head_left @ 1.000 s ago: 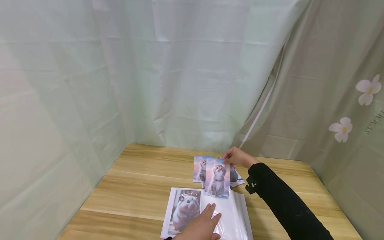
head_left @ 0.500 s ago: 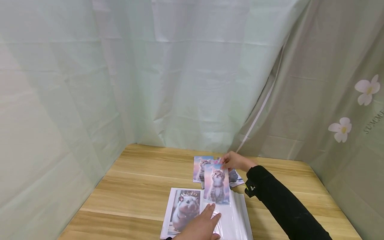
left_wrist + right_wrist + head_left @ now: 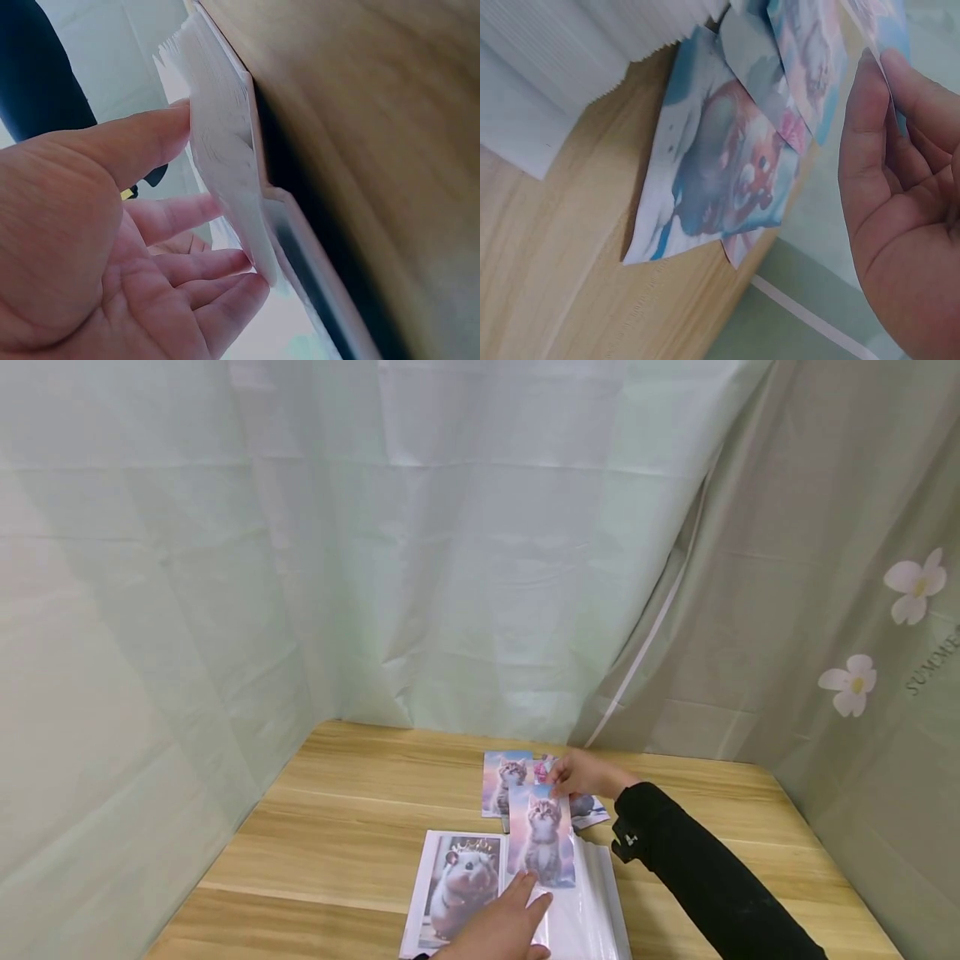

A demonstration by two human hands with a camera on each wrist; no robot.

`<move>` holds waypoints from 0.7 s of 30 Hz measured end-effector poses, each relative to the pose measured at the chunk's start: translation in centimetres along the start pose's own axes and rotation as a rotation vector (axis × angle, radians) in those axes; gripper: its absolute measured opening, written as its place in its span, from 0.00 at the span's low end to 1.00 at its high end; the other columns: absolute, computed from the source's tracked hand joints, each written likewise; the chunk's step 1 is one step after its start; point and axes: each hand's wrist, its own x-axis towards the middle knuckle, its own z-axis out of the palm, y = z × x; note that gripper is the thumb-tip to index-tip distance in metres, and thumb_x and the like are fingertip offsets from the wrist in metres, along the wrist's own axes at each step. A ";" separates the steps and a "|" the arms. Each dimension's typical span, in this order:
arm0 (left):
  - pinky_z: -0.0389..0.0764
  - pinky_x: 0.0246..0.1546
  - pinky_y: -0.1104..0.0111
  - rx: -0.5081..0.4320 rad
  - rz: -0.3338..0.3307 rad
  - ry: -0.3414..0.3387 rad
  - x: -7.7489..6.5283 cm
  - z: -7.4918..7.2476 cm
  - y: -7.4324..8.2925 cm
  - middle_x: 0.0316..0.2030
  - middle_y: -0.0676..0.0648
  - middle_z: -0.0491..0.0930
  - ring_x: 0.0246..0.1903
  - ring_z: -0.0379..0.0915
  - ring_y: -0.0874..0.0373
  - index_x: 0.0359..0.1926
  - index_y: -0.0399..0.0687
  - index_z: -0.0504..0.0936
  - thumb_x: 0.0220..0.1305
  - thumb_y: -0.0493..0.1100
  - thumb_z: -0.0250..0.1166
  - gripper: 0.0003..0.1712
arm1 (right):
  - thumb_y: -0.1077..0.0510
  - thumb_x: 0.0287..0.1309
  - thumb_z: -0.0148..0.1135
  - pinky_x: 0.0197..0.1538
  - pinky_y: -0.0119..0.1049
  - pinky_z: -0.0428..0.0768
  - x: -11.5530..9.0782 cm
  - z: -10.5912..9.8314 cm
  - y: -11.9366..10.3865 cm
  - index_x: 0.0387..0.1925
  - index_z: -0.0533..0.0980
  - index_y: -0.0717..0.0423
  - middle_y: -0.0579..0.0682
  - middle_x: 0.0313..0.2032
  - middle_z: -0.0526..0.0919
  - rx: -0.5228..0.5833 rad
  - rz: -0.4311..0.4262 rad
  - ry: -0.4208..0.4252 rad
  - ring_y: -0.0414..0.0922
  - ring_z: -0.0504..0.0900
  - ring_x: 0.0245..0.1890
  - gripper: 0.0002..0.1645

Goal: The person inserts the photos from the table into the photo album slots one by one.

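Observation:
An open photo album (image 3: 416,893) lies at the table's near side, a crowned hamster picture (image 3: 463,885) filling its left page. My right hand (image 3: 585,774) pinches the upper right edge of a kitten photo card (image 3: 543,843), whose lower part overlaps the right page. In the right wrist view, thumb and finger of the right hand (image 3: 900,142) meet on that card's edge. My left hand (image 3: 504,920) rests on the album, fingers spread and touching the right page. The left wrist view shows the left fingertips (image 3: 240,281) against the thick stack of plastic pages (image 3: 225,142).
Behind the album lie several loose photo cards, among them another kitten card (image 3: 501,781) and one with a reddish animal (image 3: 731,169). The wooden table (image 3: 360,810) ends at a pale curtain (image 3: 465,568) at the back and sides.
My right hand has brought the kitten card down toward me, so more of it overlaps the right page, its lower edge now by the left fingertips. The left hand stays put.

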 end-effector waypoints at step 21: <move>0.80 0.54 0.67 -0.024 0.036 0.013 0.0 0.2 -0.2 0.65 0.36 0.71 0.67 0.66 0.44 0.63 0.44 0.77 0.59 0.58 0.70 0.36 | 0.67 0.57 0.70 0.32 0.36 0.83 -0.2 1.5 0.7 0.31 0.82 0.61 0.45 0.26 0.82 0.041 0.059 -0.052 0.39 0.76 0.25 0.03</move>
